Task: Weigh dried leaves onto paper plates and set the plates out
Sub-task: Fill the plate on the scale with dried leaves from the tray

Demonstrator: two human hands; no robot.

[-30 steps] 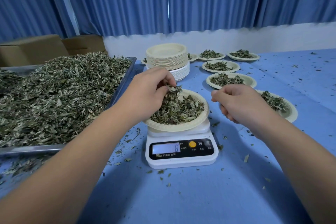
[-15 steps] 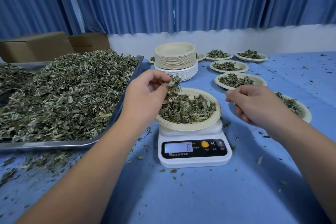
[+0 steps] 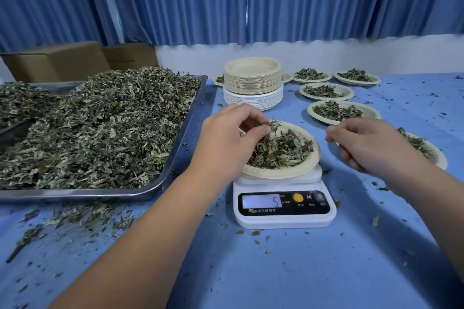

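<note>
The readout (image 3: 262,201) drops from 6 to 5 as our left hand (image 3: 226,138) lifts a pinch of dried leaves (image 3: 283,150) off the paper plate (image 3: 281,172) on the scale (image 3: 283,219); our right hand (image 3: 371,145) hovers beside the rim, fingers curled, on what we cannot tell; the portion, we judge, is being trimmed before joining the filled plates (image 3: 344,110)

2 bare forearms in view: L forearm (image 3: 140,246) wide, near-left; R forearm (image 3: 449,211) at right edge. L hand (image 3: 226,143), R hand (image 3: 369,145) both bare, nails short. Arms uncovered to frame edge.
</note>
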